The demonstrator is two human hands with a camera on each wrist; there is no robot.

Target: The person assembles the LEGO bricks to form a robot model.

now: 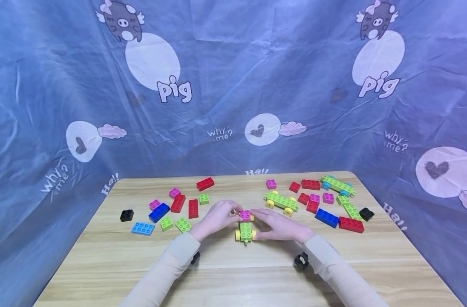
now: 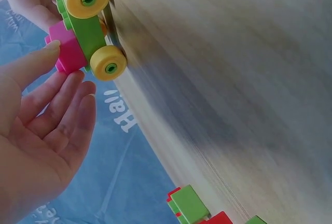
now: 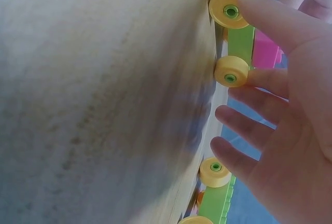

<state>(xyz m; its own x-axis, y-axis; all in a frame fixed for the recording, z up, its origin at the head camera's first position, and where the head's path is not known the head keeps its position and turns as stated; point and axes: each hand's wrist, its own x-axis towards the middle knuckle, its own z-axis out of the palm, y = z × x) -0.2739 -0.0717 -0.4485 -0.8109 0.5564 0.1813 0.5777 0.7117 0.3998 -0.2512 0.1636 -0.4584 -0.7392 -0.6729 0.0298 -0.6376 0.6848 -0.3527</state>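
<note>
A green wheeled toy car base (image 1: 246,231) with yellow wheels stands on the table, pointing away from me. On its far end sits a pink brick (image 1: 245,215), seen from the side in the left wrist view. My left hand (image 1: 219,216) pinches this brick between thumb (image 2: 39,63) and fingertips, the other fingers loosely bent. Along the right side lies my right hand (image 1: 277,225), fingers mostly straight. Its thumb touches the near yellow wheel (image 3: 231,7), and its index finger touches the far yellow wheel (image 3: 231,71).
Red, blue, pink and green bricks lie scattered to the left, among them a light blue brick (image 1: 143,228) and a black brick (image 1: 127,215). To the right stand another green car base (image 1: 281,201) and one with blue wheels (image 1: 338,185), near more bricks. A printed blue cloth (image 1: 226,85) hangs behind the table.
</note>
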